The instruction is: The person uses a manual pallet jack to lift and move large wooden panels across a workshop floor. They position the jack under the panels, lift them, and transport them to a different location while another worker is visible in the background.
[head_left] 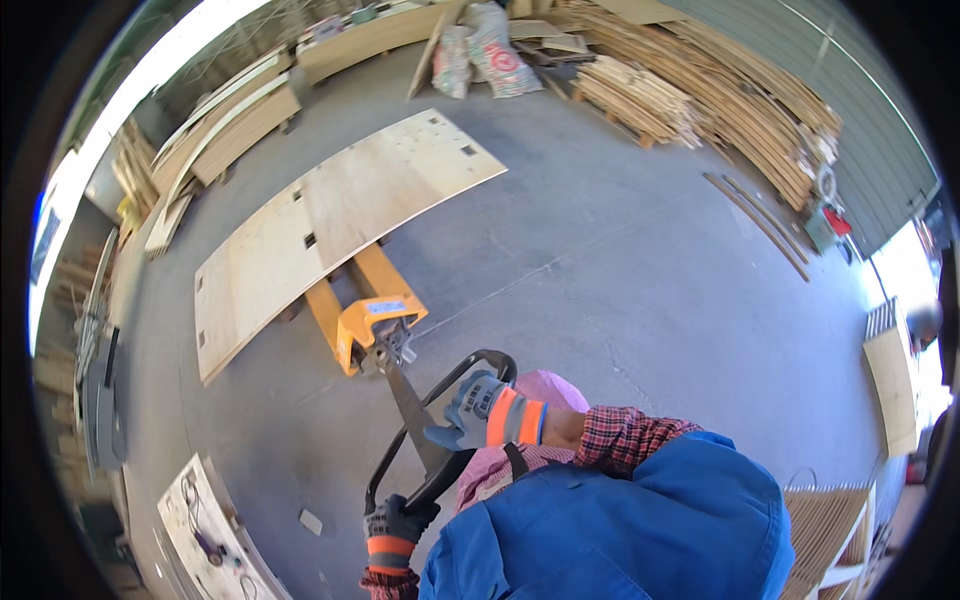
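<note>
A yellow pallet jack (382, 310) stands ahead of me, its forks reaching under a large pale plywood sheet (330, 215). Its dark steering handle (387, 462), a black loop on a long shaft, slants back toward my body. At the loop's near left end, my left hand (400, 520) is closed round the grip in a grey glove with an orange cuff. Across the loop's right side lies my right hand (474, 408), gloved the same way, its fingers curled on the handle; the fingertips are partly hidden.
Wood stacks (720, 85) line the far right wall, with filled sacks (495, 55) at the back. Long strips (757, 225) lie on the floor at right. Board piles (235, 130) stand far left. A white-topped bench (205, 530) with cables is near left; a slatted wooden stack (825, 535) is near right.
</note>
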A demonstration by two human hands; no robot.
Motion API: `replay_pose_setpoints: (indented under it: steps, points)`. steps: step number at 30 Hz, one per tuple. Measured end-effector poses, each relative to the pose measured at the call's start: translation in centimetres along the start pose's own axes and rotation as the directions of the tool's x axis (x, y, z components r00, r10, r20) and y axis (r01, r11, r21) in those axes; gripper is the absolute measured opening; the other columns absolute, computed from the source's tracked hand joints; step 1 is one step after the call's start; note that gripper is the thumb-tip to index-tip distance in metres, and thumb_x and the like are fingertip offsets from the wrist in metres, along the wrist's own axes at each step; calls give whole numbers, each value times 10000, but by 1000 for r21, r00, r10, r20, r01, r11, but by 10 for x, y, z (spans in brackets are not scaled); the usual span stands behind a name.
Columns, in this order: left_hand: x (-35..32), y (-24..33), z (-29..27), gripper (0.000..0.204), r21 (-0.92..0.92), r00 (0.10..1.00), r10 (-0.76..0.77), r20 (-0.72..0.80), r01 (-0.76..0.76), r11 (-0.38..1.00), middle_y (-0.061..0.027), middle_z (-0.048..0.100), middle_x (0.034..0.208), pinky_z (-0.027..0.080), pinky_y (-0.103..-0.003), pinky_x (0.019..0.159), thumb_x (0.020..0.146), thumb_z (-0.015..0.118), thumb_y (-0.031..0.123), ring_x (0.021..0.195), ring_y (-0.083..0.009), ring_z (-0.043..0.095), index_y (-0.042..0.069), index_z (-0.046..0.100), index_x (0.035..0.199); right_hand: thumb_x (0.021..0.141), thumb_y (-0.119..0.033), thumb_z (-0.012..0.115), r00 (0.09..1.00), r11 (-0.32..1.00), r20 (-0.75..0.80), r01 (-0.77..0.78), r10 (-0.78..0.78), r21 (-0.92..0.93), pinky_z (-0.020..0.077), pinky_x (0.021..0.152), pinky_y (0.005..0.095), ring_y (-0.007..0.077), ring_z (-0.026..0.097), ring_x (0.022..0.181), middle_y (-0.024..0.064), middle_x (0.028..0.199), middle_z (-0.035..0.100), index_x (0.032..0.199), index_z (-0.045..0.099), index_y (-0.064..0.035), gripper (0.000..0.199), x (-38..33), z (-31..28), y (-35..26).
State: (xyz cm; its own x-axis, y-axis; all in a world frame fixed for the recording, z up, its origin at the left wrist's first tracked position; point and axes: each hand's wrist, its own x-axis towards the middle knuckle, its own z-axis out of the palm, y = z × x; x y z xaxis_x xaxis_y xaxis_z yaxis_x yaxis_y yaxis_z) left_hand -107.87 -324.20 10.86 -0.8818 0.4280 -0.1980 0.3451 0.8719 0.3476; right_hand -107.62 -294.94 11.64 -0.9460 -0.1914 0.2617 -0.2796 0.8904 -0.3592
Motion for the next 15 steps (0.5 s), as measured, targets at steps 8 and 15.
replay_pose_setpoints:
  steps: [8, 15]
  points:
    - [-75, 54, -29, 423, -14, 998, -50, 26, 51, 999, -106, 638, 665, 479, -408, 582, 766, 735, 432, 595, -258, 618, 36, 651, 887, 775, -111, 655, 681, 985, -715, 156, -157, -68, 538, 774, 386, 300, 659, 854, 112, 947, 676, 894, 650, -54, 131, -120, -68, -26]
    - [-100, 155, -32, 459, -183, 928, 371, -24, -369, 911, -126, 665, 689, 471, -399, 461, 876, 644, 511, 559, -285, 638, 55, 655, 933, 819, -93, 636, 566, 902, -714, -364, 413, 233, 523, 759, 401, 326, 663, 838, 133, 919, 697, 900, 670, -37, 104, -307, -92, 42]
